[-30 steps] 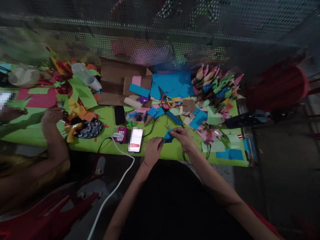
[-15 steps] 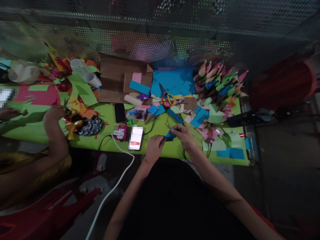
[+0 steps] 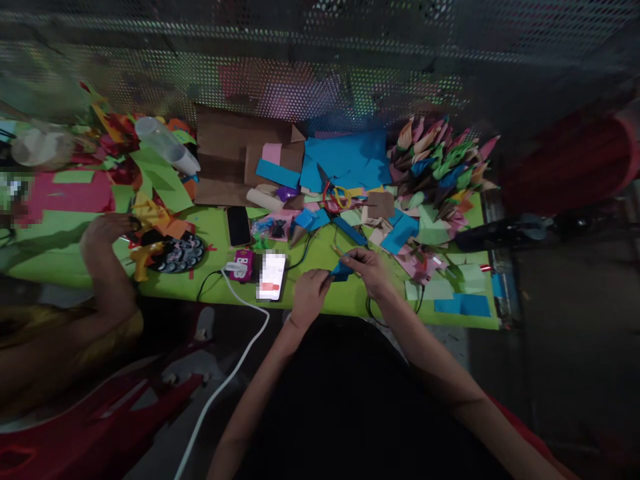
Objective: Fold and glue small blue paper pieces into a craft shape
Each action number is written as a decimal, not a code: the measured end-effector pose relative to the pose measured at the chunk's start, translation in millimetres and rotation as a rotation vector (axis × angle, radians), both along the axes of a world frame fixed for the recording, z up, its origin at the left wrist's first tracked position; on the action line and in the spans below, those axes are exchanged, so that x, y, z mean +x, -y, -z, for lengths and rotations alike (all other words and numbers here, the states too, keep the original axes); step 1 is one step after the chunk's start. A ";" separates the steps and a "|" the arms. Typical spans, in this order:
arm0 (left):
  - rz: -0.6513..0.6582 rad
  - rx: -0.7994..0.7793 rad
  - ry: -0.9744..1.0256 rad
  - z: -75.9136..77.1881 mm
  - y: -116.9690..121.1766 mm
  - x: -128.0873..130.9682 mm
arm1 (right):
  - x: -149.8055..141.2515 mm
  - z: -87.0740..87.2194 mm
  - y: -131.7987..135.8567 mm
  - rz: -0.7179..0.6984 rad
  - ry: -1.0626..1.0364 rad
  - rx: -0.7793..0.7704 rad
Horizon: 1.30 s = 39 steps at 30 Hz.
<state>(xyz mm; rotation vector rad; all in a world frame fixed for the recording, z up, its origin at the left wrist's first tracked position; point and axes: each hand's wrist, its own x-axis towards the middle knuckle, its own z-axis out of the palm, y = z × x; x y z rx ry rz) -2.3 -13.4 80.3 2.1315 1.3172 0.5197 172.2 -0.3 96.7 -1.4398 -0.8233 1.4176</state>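
Between my two hands, over the front part of the green-covered table (image 3: pixel 300 303), is a small folded piece of blue paper (image 3: pixel 341 271). My left hand (image 3: pixel 311 293) pinches its left end, fingers closed. At its upper right edge, my right hand (image 3: pixel 370 270) grips it between thumb and fingers. A thin stem or wire seems to stick up just above the paper; its kind is too small to tell. Left of my left hand lies a lit phone (image 3: pixel 272 277). Behind my hands, scissors (image 3: pixel 336 197) with red and yellow handles rest on paper scraps.
A bundle of paper flowers (image 3: pixel 445 157) stands at the back right. Blue sheets (image 3: pixel 345 157) and brown cardboard (image 3: pixel 220 157) lie at the back. A dark phone (image 3: pixel 239 225), a pink power adapter (image 3: pixel 242 265) and a white cable (image 3: pixel 220 393) are to the left. A co-worker's hand (image 3: pixel 103 233) works farther left.
My hands keep their hold on the blue paper, with hardly any movement. The view has shifted slightly. The co-worker's hand at left has moved a little.
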 end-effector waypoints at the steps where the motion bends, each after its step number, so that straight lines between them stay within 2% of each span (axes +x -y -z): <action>1: -0.001 -0.003 -0.004 -0.3 -0.1 0.3 | -0.3 -0.1 -0.1 0.001 0.004 0.003; 18: 0.006 -0.011 -0.013 -4.0 1.5 -0.8 | -6.3 -7.7 1.3 0.009 0.050 0.027; 39: 0.016 -0.019 -0.013 -1.7 2.8 0.5 | -4.2 -4.7 0.9 -0.017 0.071 0.028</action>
